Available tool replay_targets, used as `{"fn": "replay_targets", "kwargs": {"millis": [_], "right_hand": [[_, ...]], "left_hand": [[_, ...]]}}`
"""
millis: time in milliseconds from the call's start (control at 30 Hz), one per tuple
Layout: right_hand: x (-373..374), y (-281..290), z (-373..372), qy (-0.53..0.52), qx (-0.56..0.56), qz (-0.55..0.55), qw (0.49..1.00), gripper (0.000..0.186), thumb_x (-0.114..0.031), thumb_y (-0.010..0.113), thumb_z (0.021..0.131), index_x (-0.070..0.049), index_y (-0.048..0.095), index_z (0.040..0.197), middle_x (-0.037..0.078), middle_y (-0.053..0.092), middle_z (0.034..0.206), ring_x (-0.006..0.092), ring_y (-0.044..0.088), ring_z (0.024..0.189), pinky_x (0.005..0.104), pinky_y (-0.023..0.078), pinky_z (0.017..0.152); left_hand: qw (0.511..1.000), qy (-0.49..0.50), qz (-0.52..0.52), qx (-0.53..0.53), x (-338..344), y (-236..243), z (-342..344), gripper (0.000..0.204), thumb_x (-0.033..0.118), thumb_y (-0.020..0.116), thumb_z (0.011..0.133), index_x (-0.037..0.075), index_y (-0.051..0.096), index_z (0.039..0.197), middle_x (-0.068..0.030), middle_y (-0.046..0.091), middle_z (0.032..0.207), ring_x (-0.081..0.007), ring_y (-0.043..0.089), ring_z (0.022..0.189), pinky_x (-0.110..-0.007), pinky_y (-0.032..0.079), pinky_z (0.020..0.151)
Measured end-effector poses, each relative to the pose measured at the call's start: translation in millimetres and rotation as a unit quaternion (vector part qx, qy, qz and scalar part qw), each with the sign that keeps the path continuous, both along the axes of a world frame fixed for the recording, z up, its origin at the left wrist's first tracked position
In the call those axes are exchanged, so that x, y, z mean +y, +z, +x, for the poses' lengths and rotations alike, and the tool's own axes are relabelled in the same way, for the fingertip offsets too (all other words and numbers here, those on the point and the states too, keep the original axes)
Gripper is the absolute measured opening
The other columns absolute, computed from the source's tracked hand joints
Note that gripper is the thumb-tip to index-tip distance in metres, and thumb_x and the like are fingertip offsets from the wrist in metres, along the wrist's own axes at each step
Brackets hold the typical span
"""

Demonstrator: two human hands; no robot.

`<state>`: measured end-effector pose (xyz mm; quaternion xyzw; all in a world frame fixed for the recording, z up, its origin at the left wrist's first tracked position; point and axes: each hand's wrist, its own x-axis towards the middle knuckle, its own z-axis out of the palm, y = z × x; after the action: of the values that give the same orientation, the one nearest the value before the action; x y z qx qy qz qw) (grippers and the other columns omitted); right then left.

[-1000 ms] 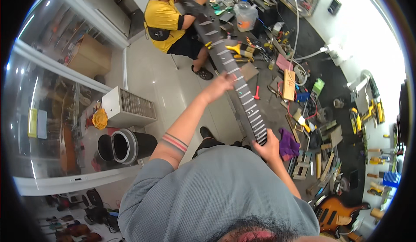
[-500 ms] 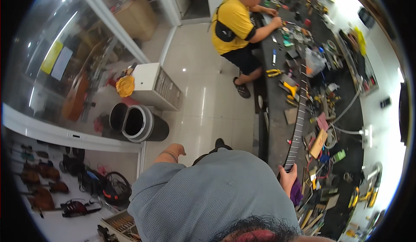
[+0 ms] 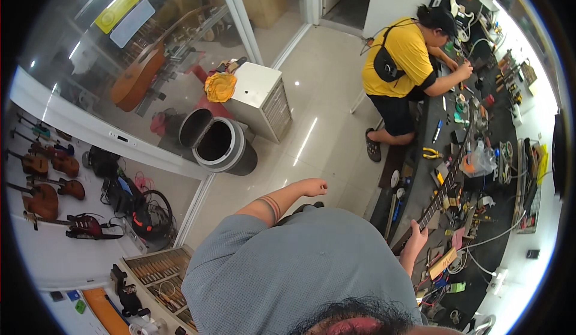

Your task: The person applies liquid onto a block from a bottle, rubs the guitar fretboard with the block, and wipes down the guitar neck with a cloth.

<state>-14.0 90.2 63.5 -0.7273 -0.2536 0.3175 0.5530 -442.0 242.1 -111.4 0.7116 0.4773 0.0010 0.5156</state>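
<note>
A long guitar neck (image 3: pixel 441 194) with a dark fretboard and pale fret lines slants away from me over the cluttered workbench (image 3: pixel 412 198). My right hand (image 3: pixel 414 239) is closed round its near end; whatever lies below that grip is hidden by my body. Out in front of my body, over the floor, my left hand (image 3: pixel 313 187) is held with its fingers curled in and nothing visible in them. Yellow-handled pliers (image 3: pixel 431 153) and a blue marker-like tool (image 3: pixel 437 131) lie on the bench left of the neck's far part.
A co-worker in a yellow shirt (image 3: pixel 401 59) works at the bench's far end. Ahead on the left stand a lidded bin (image 3: pixel 231 149) and a white drawer cabinet (image 3: pixel 255 89). Guitars (image 3: pixel 42 202) hang near a vacuum-like machine (image 3: pixel 141 215). A tool drawer (image 3: pixel 159 269) is at lower left.
The view has swung left, so the bench and co-worker sit farther right. My left hand has come forward and across my front. My right hand keeps hold of the guitar neck.
</note>
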Motion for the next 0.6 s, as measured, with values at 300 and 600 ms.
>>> {"fn": "replay_targets", "kwargs": {"millis": [300,600], "right_hand": [[57.9,6.3,4.5,0.017,0.034,0.023,0.999,0.034,-0.013,0.075,0.092,0.007,0.066,0.118,0.011,0.071,0.108,0.0198,0.067,0.094,0.0339,0.053,0.086],[84.2,4.9,21.0,0.016,-0.005,-0.038,0.999,0.042,-0.017,0.075,0.091,0.009,0.064,0.122,0.013,0.07,0.113,0.0216,0.064,0.099,0.0369,0.052,0.092]], "left_hand": [[0.97,0.097,0.025,0.22,-45.5,-77.3,-166.2,0.041,0.034,0.065,0.092,-0.003,0.08,0.097,-0.0256,0.078,0.092,-0.04,0.075,0.09,-0.05,0.058,0.087],[0.934,0.241,-0.165,0.205,-80.3,-71.6,-155.9,0.044,0.038,0.072,0.094,-0.004,0.08,0.104,-0.0244,0.079,0.099,-0.0372,0.077,0.089,-0.049,0.06,0.084]]}}
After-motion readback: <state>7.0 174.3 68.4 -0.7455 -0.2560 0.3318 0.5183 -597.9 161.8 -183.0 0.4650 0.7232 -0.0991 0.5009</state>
